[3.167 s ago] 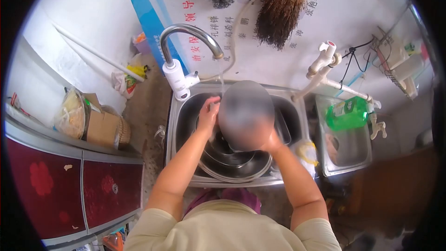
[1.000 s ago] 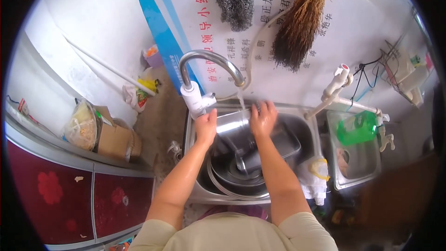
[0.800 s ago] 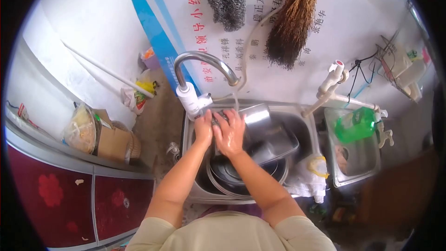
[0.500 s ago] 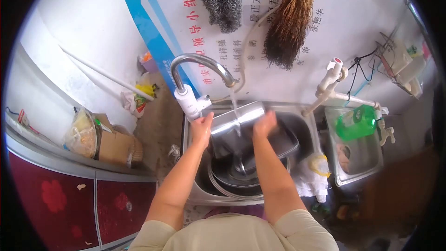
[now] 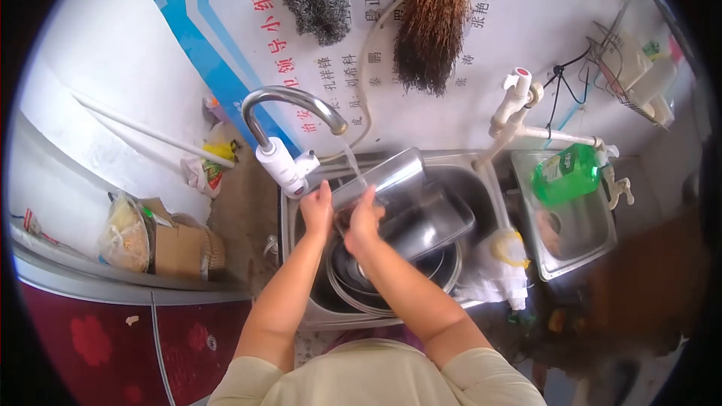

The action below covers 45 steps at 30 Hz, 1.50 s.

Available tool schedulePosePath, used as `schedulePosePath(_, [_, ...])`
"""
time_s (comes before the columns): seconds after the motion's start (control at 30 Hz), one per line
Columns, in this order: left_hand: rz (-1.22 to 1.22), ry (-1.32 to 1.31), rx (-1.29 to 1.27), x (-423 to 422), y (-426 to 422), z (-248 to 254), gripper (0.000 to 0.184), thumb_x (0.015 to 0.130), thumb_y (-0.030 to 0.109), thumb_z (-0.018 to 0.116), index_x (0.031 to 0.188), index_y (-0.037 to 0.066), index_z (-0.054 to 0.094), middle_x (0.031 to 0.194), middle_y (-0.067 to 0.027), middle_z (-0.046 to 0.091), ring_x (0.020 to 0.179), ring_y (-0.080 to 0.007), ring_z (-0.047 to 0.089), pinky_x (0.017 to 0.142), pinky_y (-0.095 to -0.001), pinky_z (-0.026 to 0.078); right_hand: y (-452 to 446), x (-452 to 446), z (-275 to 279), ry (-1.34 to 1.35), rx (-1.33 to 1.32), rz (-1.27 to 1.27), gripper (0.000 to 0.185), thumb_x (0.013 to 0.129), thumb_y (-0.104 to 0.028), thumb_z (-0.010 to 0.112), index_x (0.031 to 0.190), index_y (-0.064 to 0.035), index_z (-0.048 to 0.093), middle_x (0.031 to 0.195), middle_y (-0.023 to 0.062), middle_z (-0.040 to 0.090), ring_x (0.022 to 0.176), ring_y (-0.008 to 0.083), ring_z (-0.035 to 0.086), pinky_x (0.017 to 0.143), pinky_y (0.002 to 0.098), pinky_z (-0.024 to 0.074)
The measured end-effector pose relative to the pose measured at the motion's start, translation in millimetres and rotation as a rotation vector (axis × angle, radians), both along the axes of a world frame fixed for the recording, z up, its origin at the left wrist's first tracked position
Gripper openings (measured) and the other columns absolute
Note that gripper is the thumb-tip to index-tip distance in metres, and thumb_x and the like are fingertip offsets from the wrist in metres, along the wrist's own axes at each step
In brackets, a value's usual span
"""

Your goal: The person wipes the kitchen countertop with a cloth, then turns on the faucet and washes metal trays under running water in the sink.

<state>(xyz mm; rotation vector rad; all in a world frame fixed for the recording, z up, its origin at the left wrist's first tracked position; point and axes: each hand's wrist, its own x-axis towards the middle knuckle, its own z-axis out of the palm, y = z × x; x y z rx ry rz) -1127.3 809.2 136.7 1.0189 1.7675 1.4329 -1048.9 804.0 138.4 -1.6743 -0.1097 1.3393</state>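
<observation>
Water runs from the curved steel tap (image 5: 297,98) onto a shiny rectangular metal pan (image 5: 402,174), tilted in the sink. My left hand (image 5: 317,209) is closed on the pan's left end, thumb up. Over the pan's left part, under the stream, is my right hand (image 5: 364,219), its fingers curled; what they hold, if anything, is hidden. Another rectangular metal pan (image 5: 444,219) lies to the right, partly behind the first. Beneath them are round metal basins (image 5: 451,271) in the steel sink (image 5: 492,188).
A green bottle (image 5: 565,174) stands in a smaller sink (image 5: 602,237) at the right. White valve pipes (image 5: 519,109) rise between the sinks. A white bag (image 5: 496,274) hangs at the sink's front edge. A broom (image 5: 432,26) and steel wool (image 5: 316,0) hang on the wall board.
My right hand has moved left across the pan, from its right end to below the water stream. My left hand stays at the left end. The whole view has shifted somewhat.
</observation>
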Motion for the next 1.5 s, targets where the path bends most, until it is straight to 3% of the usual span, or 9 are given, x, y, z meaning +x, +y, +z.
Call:
schedulePosePath(0.2, [-0.040, 0.039, 0.011, 7.0, -8.2, 11.4, 0.050, 0.087, 0.033, 0.050, 0.050, 0.001, 0.043, 0.047, -0.0022, 0.036, 0.045, -0.0112, 0.032, 0.044, -0.0314, 0.026, 39.8, 84.0, 30.2, -0.539, 0.225, -0.059, 0.098, 0.074, -0.052, 0.061, 0.135, 0.0010, 0.006, 0.134, 0.0359, 0.001, 0.122, 0.0456, 0.025, 0.097, 0.0464, 0.0311])
schedulePosePath(0.43, [-0.142, 0.299, -0.020, 16.7, -13.1, 37.6, 0.054, 0.089, 0.037, 0.041, 0.057, -0.004, 0.051, 0.053, -0.0223, 0.047, 0.051, -0.0360, 0.049, 0.053, -0.0416, 0.036, -14.7, 26.5, 28.1, -1.240, 0.717, 0.249, 0.072, 0.081, -0.024, 0.059, 0.136, -0.0018, 0.017, 0.133, 0.0348, 0.011, 0.124, 0.0491, 0.013, 0.099, 0.0552, 0.0192])
schedulePosePath(0.47, [-0.171, 0.290, -0.039, 17.9, -15.8, 40.0, 0.054, 0.089, 0.038, 0.040, 0.057, -0.004, 0.052, 0.055, -0.0234, 0.048, 0.054, -0.0385, 0.050, 0.053, -0.0422, 0.037, 2.0, 43.0, 29.0, -1.237, 0.670, 0.173, 0.063, 0.082, -0.024, 0.057, 0.134, -0.0059, 0.026, 0.133, 0.0338, 0.014, 0.124, 0.0480, 0.015, 0.099, 0.0535, 0.0206])
schedulePosePath(0.5, [-0.157, 0.348, 0.072, 18.2, -18.7, 36.1, 0.053, 0.089, 0.035, 0.046, 0.055, -0.005, 0.045, 0.044, -0.0114, 0.036, 0.045, -0.0139, 0.036, 0.046, -0.0349, 0.033, 23.4, 67.9, 30.8, -1.236, 0.623, 0.099, 0.054, 0.083, -0.023, 0.056, 0.131, -0.0100, 0.035, 0.133, 0.0328, 0.016, 0.124, 0.0469, 0.017, 0.100, 0.0519, 0.0219])
schedulePosePath(0.67, [-0.179, 0.325, 0.305, 35.0, -38.2, 32.0, 0.042, 0.088, 0.024, 0.051, 0.056, -0.002, 0.047, 0.047, -0.0146, 0.039, 0.040, -0.0194, 0.038, 0.043, -0.0328, 0.032, 44.2, 130.4, 71.5, -1.055, 0.421, 0.382, 0.044, 0.074, -0.042, 0.064, 0.104, -0.0101, 0.060, 0.128, 0.0201, 0.036, 0.107, 0.0395, 0.045, 0.090, 0.0433, 0.0387])
schedulePosePath(0.93, [-0.314, 0.481, 0.602, 28.5, -65.1, 36.7, 0.034, 0.077, 0.009, 0.060, 0.051, 0.002, 0.040, 0.048, -0.0096, 0.034, 0.046, -0.0234, 0.038, 0.048, -0.0323, 0.031, 21.5, 204.3, 48.2, -0.590, 0.463, 0.494, 0.039, 0.061, 0.004, 0.054, 0.099, -0.0040, 0.060, 0.068, 0.0042, 0.055, 0.059, 0.0135, 0.053, 0.054, 0.0274, 0.0445])
schedulePosePath(1.13, [-0.227, 0.119, 0.298, 27.2, -69.3, 0.7, 0.024, 0.068, -0.005, 0.053, 0.089, 0.006, 0.050, 0.117, -0.0116, 0.039, 0.106, -0.0252, 0.041, 0.084, -0.0363, 0.036, -39.1, 209.6, 62.0, -0.531, 0.617, 0.386, 0.041, 0.060, 0.013, 0.044, 0.095, -0.0057, 0.058, 0.072, 0.0016, 0.050, 0.052, 0.0096, 0.047, 0.043, 0.0235, 0.0376])
schedulePosePath(1.27, [-0.353, -0.881, -0.121, 34.7, -75.3, 20.3, 0.055, 0.067, -0.008, 0.051, 0.117, 0.010, 0.039, 0.131, -0.0137, 0.024, 0.121, -0.0298, 0.033, 0.096, -0.0415, 0.031, -51.3, 214.0, 53.3, -0.850, 0.884, 0.287, 0.041, 0.060, 0.016, 0.046, 0.093, -0.0064, 0.056, 0.097, 0.0097, 0.056, 0.089, 0.0191, 0.057, 0.077, 0.0279, 0.0432])
schedulePosePath(1.5, [-0.370, -0.491, -0.371, 28.9, -50.4, -26.0, 0.031, 0.073, -0.007, 0.051, 0.103, -0.004, 0.050, 0.091, -0.0141, 0.057, 0.077, -0.0207, 0.057, 0.067, -0.0353, 0.047, -61.2, 216.9, 70.8, -1.033, 1.064, 0.294, 0.032, 0.061, 0.013, 0.050, 0.088, -0.0037, 0.054, 0.112, 0.0170, 0.054, 0.109, 0.0300, 0.049, 0.095, 0.0347, 0.0349])
